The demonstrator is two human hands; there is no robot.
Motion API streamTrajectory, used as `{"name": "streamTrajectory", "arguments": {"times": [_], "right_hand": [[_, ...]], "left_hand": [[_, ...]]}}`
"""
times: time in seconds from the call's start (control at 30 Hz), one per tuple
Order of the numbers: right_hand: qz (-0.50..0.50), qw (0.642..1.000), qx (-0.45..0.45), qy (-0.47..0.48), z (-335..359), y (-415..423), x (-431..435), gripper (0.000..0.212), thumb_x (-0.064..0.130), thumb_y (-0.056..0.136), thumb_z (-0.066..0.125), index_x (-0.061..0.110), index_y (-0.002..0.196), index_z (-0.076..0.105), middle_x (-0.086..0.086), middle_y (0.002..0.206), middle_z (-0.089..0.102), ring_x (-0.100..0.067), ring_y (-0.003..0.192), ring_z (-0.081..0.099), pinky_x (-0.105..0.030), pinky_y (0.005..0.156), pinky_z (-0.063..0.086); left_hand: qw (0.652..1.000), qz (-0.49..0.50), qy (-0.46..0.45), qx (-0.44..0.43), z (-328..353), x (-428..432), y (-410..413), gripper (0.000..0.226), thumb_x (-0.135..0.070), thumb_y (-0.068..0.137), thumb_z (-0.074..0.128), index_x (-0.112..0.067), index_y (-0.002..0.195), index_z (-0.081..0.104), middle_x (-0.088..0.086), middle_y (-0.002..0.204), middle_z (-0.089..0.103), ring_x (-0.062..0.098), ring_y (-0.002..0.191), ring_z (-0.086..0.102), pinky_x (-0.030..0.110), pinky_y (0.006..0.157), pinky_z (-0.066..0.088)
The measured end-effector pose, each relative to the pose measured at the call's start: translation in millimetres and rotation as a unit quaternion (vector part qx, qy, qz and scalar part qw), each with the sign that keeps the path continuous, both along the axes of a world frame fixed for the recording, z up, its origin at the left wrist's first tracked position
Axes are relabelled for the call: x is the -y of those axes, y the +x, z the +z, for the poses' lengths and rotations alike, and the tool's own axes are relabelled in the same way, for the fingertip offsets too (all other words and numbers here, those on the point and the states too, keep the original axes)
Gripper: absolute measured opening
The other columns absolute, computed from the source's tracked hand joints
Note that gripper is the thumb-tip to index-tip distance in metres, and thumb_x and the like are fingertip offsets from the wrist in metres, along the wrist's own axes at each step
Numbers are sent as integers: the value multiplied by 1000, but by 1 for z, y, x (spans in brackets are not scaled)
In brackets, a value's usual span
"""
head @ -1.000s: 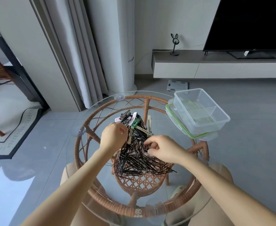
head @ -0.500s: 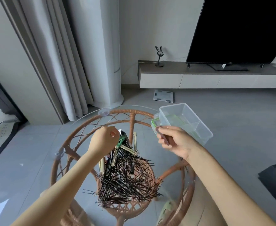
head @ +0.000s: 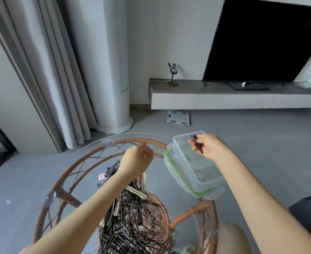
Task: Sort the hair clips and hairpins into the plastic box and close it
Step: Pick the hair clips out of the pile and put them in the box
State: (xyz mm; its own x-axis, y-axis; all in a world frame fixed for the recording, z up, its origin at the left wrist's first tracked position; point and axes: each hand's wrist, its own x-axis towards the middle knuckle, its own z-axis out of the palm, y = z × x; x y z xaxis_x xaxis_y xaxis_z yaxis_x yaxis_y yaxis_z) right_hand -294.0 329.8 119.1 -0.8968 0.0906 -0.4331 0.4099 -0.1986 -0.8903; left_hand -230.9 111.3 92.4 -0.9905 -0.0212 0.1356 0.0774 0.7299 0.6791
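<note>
Glass table point(head: 88, 149), right hand point(head: 208, 146) pinching hair clip point(head: 196, 143) over plastic box point(head: 196, 167), left hand point(head: 137, 160) fisted

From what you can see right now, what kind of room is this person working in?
Most likely a home living room. A large dark television stands on a low white media cabinet, grey curtains hang at the left, and a bathroom scale lies on the tiled floor.

Plastic box point(head: 196, 165) on its lid point(head: 180, 178) right of hairpin pile point(head: 132, 217), all on the table point(head: 88, 149)
</note>
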Motion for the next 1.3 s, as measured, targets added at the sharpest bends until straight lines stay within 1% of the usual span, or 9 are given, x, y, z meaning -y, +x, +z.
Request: {"name": "streamTrajectory", "arguments": {"times": [0.13, 0.3, 0.4, 0.57, 0.67, 0.83, 1.07, 1.2, 1.3], "right_hand": [[48, 997, -49, -34, -4, 2, -7, 31, -15, 89, 37, -16, 119, 47, -18, 84, 60, -12, 53, 67, -16, 47, 53], [103, 991, -86, -28, -5, 10, -22, 24, -8, 89, 46, -12, 109, 58, -15, 79, 70, -18, 63, 71, -22, 64, 58], [129, 980, -108, 110, -3, 16, -33, 19, 4, 89, 55, -4, 103, 65, -17, 79, 70, -20, 64, 71, -24, 62, 59], [184, 890, -215, 357, 2, 28, -46, 33, 20, 91, 53, 17, 58, 60, -1, 46, 59, -12, 40, 53, -18, 44, 42], [167, 915, -225, 289, -3, 29, -54, 34, 19, 94, 48, 4, 65, 56, 6, 41, 40, -7, 39, 32, -18, 43, 28], [118, 985, -121, 31, -17, 21, -63, 23, 11, 96, 44, -5, 99, 59, 4, 39, 40, -6, 35, 28, -16, 35, 20], [181, 978, -98, 29, -27, 23, -69, 32, 26, 95, 47, 0, 93, 65, -5, 57, 56, -14, 47, 44, -20, 40, 35], [240, 954, -104, 150, -27, 34, -85, 26, 19, 95, 48, 9, 81, 67, 0, 58, 53, -10, 49, 42, -17, 44, 33], [307, 855, -124, 398, -27, 40, -87, 32, 22, 92, 51, 12, 62, 58, 2, 57, 52, -8, 50, 43, -14, 47, 33]], "left_hand": [[972, -39, 202, 112, 20, -65, -42, 23, -28, 87, 52, -14, 73, 63, 2, 64, 59, 18, 59, 53, 24, 60, 46], [946, -78, 249, 191, 24, -107, -76, 34, -35, 88, 58, -7, 69, 57, 4, 55, 42, 17, 48, 35, 23, 48, 30], [934, -80, 262, 227, 21, -110, -84, 33, -31, 85, 64, -6, 64, 58, 2, 50, 42, 13, 39, 34, 19, 40, 28], [903, -94, 290, 303, 23, -115, -88, 37, -30, 88, 61, -6, 59, 60, 1, 52, 36, 10, 40, 29, 17, 40, 22], [868, -158, 335, 332, 21, -115, -85, 31, -29, 92, 54, -1, 80, 61, 0, 59, 33, 8, 46, 27, 16, 40, 22], [896, -224, 286, 256, 22, -116, -77, 27, -28, 93, 52, -8, 78, 59, 1, 62, 43, 8, 50, 40, 17, 50, 37], [951, -233, 139, 148, 28, -129, -75, 28, -25, 87, 60, 0, 77, 66, -5, 53, 53, 5, 45, 43, 16, 51, 38], [951, -272, -15, 147, 28, -124, -69, 31, -48, 82, 61, -20, 86, 73, -13, 70, 64, -2, 59, 54, 4, 57, 41], [957, -249, -23, 148, 26, -113, -62, 36, -50, 84, 56, -22, 103, 70, -12, 86, 63, 6, 77, 57, 12, 65, 42]]}}
